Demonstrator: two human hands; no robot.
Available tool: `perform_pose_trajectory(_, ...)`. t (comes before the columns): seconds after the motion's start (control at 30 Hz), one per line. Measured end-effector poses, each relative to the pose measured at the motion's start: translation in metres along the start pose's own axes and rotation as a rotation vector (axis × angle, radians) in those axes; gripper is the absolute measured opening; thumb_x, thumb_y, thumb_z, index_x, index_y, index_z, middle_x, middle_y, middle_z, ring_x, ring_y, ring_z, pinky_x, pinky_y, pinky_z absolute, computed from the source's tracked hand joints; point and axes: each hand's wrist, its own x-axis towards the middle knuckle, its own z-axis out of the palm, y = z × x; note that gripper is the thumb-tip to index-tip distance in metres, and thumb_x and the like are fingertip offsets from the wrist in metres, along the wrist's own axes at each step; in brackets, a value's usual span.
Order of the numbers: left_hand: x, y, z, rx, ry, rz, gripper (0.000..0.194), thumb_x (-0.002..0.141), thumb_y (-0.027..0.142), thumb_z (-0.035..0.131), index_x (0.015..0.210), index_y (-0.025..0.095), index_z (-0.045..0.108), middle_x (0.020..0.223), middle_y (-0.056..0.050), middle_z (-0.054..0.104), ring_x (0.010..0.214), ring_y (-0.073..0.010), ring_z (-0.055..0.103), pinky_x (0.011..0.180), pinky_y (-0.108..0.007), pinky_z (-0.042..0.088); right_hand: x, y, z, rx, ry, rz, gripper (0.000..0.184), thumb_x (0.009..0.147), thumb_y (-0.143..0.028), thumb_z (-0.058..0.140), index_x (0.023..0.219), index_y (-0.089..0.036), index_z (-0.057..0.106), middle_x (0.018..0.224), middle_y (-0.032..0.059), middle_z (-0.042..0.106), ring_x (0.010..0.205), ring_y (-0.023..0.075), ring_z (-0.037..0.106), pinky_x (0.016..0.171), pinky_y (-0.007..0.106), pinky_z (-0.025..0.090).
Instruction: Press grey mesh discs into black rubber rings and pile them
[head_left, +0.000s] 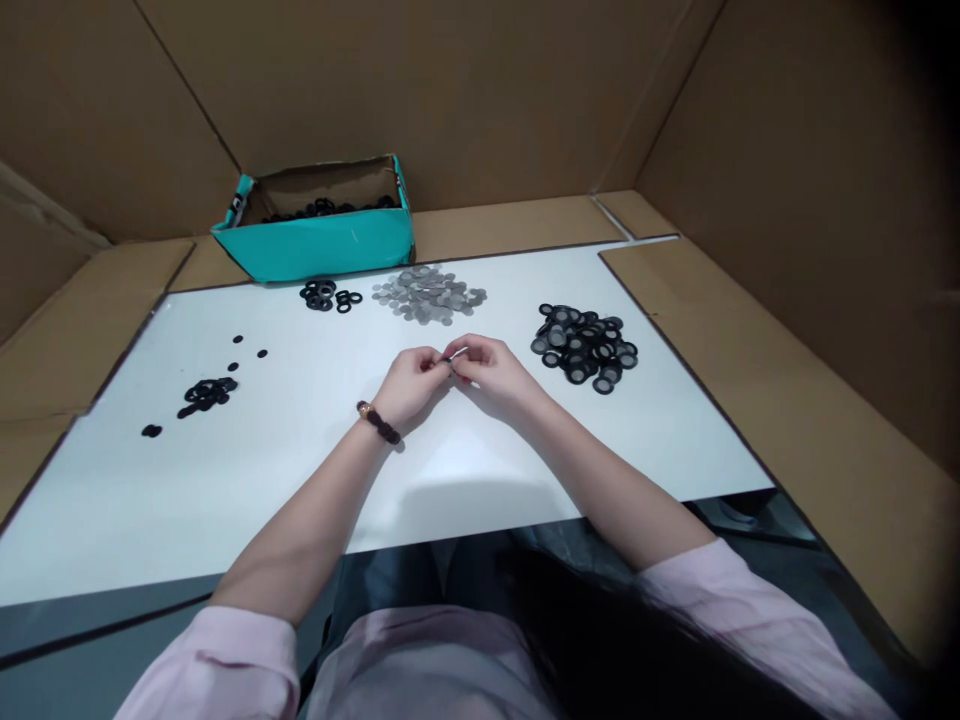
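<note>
My left hand [409, 388] and my right hand [493, 370] meet above the middle of the white table, both with fingers pinched. Between their fingertips is a small black ring [447, 361], mostly covered by the fingers. Just beyond the hands lies a heap of thin grey discs [427, 295]. To the right is a pile of black rings with grey discs set in them [583, 345]. A few loose black rings [321, 294] lie at the back left of the hands.
At the back stands a turquoise box [330, 247] with black rings inside. Farther left are a small heap of black pieces [207, 394] and several single black pieces [151, 431]. Cardboard walls [487, 100] enclose the white tabletop [300, 480] at the back and sides.
</note>
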Motion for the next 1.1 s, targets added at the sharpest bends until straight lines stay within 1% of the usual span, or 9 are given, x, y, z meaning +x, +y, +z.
perform_pose_trajectory(0.1, 0.000, -0.001, 0.000, -0.023, -0.127, -0.011, 0.015, 0.065, 0.027, 0.057, 0.060, 0.015, 0.051, 0.051, 0.004, 0.043, 0.051, -0.0080, 0.037, 0.051, -0.023, 0.027, 0.000, -0.003, -0.007, -0.018, -0.104, 0.040, 0.006, 0.070, -0.016, 0.057, 0.075, -0.015, 0.059, 0.050, -0.0052, 0.046, 0.047, 0.0072, 0.040, 0.049, 0.023, 0.031)
perform_pose_trajectory(0.23, 0.000, -0.002, 0.001, 0.026, 0.003, 0.032, 0.016, 0.067, 0.029, 0.056, 0.060, 0.016, 0.049, 0.053, 0.003, 0.044, 0.052, -0.0082, 0.037, 0.051, -0.024, 0.025, -0.002, -0.006, -0.014, -0.034, -0.140, 0.063, 0.012, 0.071, -0.012, 0.055, 0.082, -0.015, 0.060, 0.049, -0.0059, 0.045, 0.049, 0.0083, 0.042, 0.051, 0.023, 0.033)
perform_pose_trajectory(0.37, 0.000, -0.001, 0.003, 0.068, -0.184, 0.024, 0.015, 0.065, 0.028, 0.056, 0.060, 0.015, 0.050, 0.055, 0.002, 0.047, 0.052, -0.0078, 0.037, 0.051, -0.024, 0.025, -0.005, -0.009, -0.018, -0.081, -0.239, 0.115, 0.008, 0.071, -0.012, 0.054, 0.077, -0.015, 0.058, 0.049, -0.0050, 0.046, 0.048, 0.0078, 0.041, 0.050, 0.022, 0.032)
perform_pose_trajectory(0.53, 0.001, 0.000, 0.007, -0.016, 0.007, 0.045, 0.016, 0.066, 0.030, 0.055, 0.060, 0.016, 0.050, 0.053, 0.003, 0.045, 0.052, -0.0080, 0.036, 0.052, -0.024, 0.026, -0.004, -0.012, -0.018, -0.190, -0.076, 0.030, 0.014, 0.073, -0.014, 0.056, 0.086, -0.018, 0.054, 0.050, -0.0066, 0.050, 0.050, 0.0098, 0.048, 0.052, 0.022, 0.038)
perform_pose_trajectory(0.7, -0.003, 0.007, 0.011, -0.063, -0.190, 0.026, 0.013, 0.063, 0.026, 0.057, 0.060, 0.014, 0.054, 0.050, 0.003, 0.042, 0.050, -0.0077, 0.035, 0.052, -0.024, 0.027, -0.004, -0.017, -0.026, -0.371, -0.204, 0.043, 0.009, 0.075, -0.015, 0.056, 0.080, -0.014, 0.063, 0.051, -0.0044, 0.051, 0.048, 0.0082, 0.044, 0.050, 0.021, 0.034)
perform_pose_trajectory(0.87, -0.004, 0.008, 0.013, -0.029, -0.128, 0.046, 0.013, 0.064, 0.027, 0.056, 0.061, 0.015, 0.053, 0.051, 0.004, 0.043, 0.051, -0.0074, 0.035, 0.050, -0.023, 0.027, -0.017, -0.016, -0.030, -0.313, -0.101, 0.019, 0.017, 0.076, -0.013, 0.052, 0.089, -0.014, 0.064, 0.054, -0.0047, 0.051, 0.051, 0.0084, 0.046, 0.053, 0.021, 0.037)
perform_pose_trajectory(1.0, -0.002, 0.005, 0.008, 0.066, -0.397, 0.046, 0.018, 0.065, 0.031, 0.059, 0.063, 0.013, 0.057, 0.054, 0.002, 0.046, 0.051, -0.0075, 0.036, 0.050, -0.023, 0.026, -0.024, -0.017, -0.032, -0.337, -0.268, 0.081, 0.012, 0.075, -0.012, 0.055, 0.084, -0.014, 0.063, 0.052, -0.0054, 0.051, 0.049, 0.0077, 0.044, 0.053, 0.021, 0.036)
perform_pose_trajectory(1.03, -0.002, 0.004, 0.008, 0.061, -0.417, 0.052, 0.018, 0.066, 0.031, 0.059, 0.062, 0.014, 0.056, 0.054, 0.002, 0.046, 0.052, -0.0076, 0.036, 0.050, -0.023, 0.026, -0.025, -0.017, -0.032, -0.335, -0.260, 0.094, 0.013, 0.074, -0.013, 0.056, 0.086, -0.015, 0.061, 0.051, -0.0059, 0.051, 0.049, 0.0079, 0.044, 0.052, 0.021, 0.036)
perform_pose_trajectory(1.1, -0.002, 0.004, 0.011, 0.030, -0.318, 0.069, 0.019, 0.066, 0.032, 0.058, 0.059, 0.015, 0.052, 0.053, 0.002, 0.045, 0.052, -0.0078, 0.037, 0.051, -0.023, 0.027, -0.028, -0.016, -0.027, -0.315, -0.100, 0.093, 0.014, 0.074, -0.014, 0.058, 0.088, -0.017, 0.058, 0.051, -0.0067, 0.051, 0.049, 0.0084, 0.045, 0.051, 0.020, 0.037)
